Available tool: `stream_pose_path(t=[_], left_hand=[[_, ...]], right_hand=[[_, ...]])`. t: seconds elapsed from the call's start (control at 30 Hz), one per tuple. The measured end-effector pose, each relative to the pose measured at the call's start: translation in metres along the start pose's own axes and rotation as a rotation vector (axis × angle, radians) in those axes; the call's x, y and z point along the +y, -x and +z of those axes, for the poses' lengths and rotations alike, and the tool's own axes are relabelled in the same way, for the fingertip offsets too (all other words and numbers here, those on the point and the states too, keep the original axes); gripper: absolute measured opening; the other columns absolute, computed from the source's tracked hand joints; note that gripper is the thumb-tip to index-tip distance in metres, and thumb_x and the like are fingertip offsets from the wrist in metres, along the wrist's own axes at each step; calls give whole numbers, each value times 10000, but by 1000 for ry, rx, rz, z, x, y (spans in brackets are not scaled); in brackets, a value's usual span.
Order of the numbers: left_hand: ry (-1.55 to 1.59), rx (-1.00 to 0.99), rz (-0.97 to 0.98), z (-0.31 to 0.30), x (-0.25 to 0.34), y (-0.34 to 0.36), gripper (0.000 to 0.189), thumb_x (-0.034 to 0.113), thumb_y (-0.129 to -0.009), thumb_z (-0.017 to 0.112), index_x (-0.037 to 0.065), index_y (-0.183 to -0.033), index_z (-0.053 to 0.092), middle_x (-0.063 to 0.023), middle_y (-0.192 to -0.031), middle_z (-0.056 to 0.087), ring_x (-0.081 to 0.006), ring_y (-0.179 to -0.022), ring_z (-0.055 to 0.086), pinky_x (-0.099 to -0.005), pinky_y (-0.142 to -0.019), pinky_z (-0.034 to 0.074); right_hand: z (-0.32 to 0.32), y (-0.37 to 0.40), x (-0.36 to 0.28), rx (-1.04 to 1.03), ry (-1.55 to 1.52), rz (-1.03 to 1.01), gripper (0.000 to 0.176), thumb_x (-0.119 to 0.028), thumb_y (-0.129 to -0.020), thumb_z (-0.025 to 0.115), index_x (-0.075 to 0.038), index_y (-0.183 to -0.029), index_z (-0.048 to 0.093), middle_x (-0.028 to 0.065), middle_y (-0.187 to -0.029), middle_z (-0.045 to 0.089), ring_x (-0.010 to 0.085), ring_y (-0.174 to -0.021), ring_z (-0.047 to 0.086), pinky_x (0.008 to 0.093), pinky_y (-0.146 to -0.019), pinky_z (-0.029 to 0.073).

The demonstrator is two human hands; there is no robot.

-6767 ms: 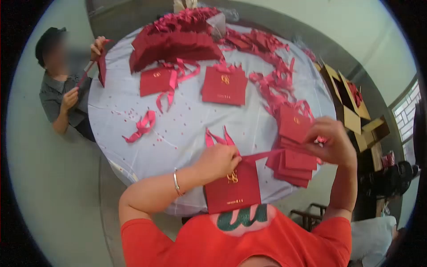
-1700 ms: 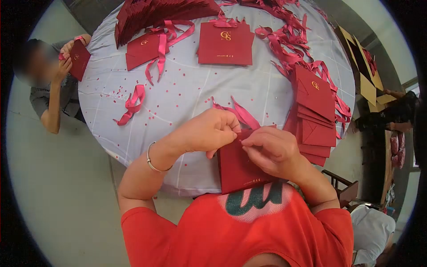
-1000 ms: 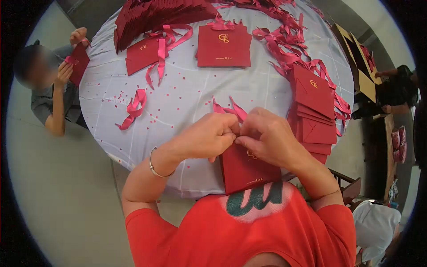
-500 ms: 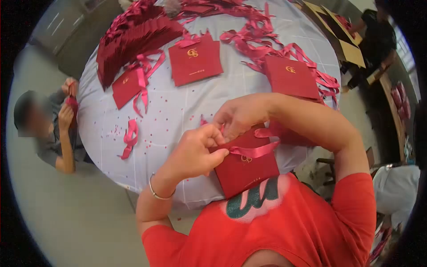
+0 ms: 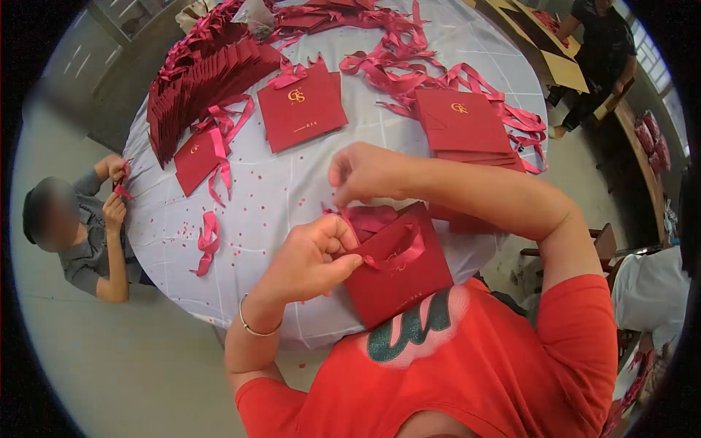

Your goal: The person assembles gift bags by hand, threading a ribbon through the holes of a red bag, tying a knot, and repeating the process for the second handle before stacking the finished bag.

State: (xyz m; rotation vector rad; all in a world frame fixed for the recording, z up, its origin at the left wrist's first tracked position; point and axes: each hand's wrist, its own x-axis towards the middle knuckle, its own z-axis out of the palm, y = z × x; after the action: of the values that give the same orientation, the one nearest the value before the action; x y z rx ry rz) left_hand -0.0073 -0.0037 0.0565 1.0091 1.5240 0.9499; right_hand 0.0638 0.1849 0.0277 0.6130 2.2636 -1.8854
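A dark red paper gift bag [image 5: 405, 285] with gold print and a pink ribbon handle [image 5: 398, 257] leans against the front of my red shirt at the table's near edge. My left hand [image 5: 314, 255] is closed at the bag's upper left corner, its thumb and fingers pinching the ribbon. Just above the bag's opening, my right hand [image 5: 365, 175] is raised off it, fingers curled. Motion smears its fingertips, so I cannot make out whether anything is between them. More ribbon lies bunched at the bag's mouth.
Red bags [image 5: 467, 124] are stacked right of my hands, others [image 5: 303, 109] lie ahead, and a long row [image 5: 204, 87] stands far left. Loose ribbon [image 5: 208, 244] and confetti dot the white tablecloth [image 5: 270, 219]. One person [image 5: 87, 226] works at left, another [image 5: 599, 44] by cardboard boxes [image 5: 562, 69].
My right hand has moved up and away from my left hand and the bag's top. My left hand keeps its grip. The view has shifted slightly.
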Motion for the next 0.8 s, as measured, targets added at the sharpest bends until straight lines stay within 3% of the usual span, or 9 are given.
stream_pose_path(t=[0.1,0.13,0.23,0.33,0.4,0.53,0.57,0.73,0.8], left_hand=[[19,-26,14,-2,-1,-1,160,-11,-820,655,21,-862,503,5,-619,539,-33,-449,482,-198,-362,361],[16,-23,15,-2,-2,-2,160,-11,-820,655,21,-862,503,5,-619,539,-33,-449,482,-198,-362,361],[38,-4,21,-3,-5,-6,158,2,-824,659,25,-863,508,10,-614,535,-36,-441,483,-199,-365,361],[-8,52,-2,-9,-8,-6,143,38,-819,685,13,-875,556,3,-652,581,-37,-442,496,-198,-386,385],[-248,212,185,-18,-9,-6,139,86,-812,716,8,-868,615,-1,-677,626,-38,-456,521,-198,-411,406],[-567,361,58,-40,-20,-10,243,220,-860,686,-5,-771,666,-36,-591,620,-76,-473,564,-243,-422,421],[-567,282,-76,-41,-19,-10,360,308,-888,647,-22,-745,664,-57,-580,618,-105,-467,567,-278,-447,438],[-721,96,-47,-25,-21,-23,467,415,-915,598,-32,-804,678,-51,-622,641,-101,-592,579,-286,-561,469],[-297,21,-92,-17,-15,-22,398,359,-927,603,-29,-878,680,-24,-756,672,-74,-702,567,-266,-616,470]], right_hand=[[-11,-39,11,303,265,-417,232,-68,-689,724,-3,-877,606,88,-772,651,171,-685,614,312,-627,503],[-13,-41,13,303,264,-422,232,-68,-689,724,-3,-877,606,88,-772,651,171,-685,614,312,-627,503],[-16,-31,1,390,368,-363,244,-174,-742,703,9,-891,642,191,-861,674,336,-778,662,419,-691,521],[-18,-6,8,432,563,-457,276,-259,-823,695,-9,-917,626,149,-722,653,256,-665,663,383,-610,514],[-26,42,-2,404,731,-314,351,-354,-842,681,-14,-915,636,169,-719,654,284,-679,666,401,-617,508],[-27,82,12,245,800,-199,376,-383,-860,649,-11,-913,650,175,-759,663,311,-708,662,398,-640,508],[-23,89,12,215,773,-141,376,-347,-834,695,-1,-971,641,181,-807,659,298,-755,657,383,-674,510],[-13,93,20,210,468,-109,391,-174,-762,801,13,-1039,598,98,-892,637,177,-853,624,308,-727,498],[-14,88,31,81,-26,-48,322,-84,-791,775,11,-1039,595,45,-922,636,118,-884,605,266,-750,498]])
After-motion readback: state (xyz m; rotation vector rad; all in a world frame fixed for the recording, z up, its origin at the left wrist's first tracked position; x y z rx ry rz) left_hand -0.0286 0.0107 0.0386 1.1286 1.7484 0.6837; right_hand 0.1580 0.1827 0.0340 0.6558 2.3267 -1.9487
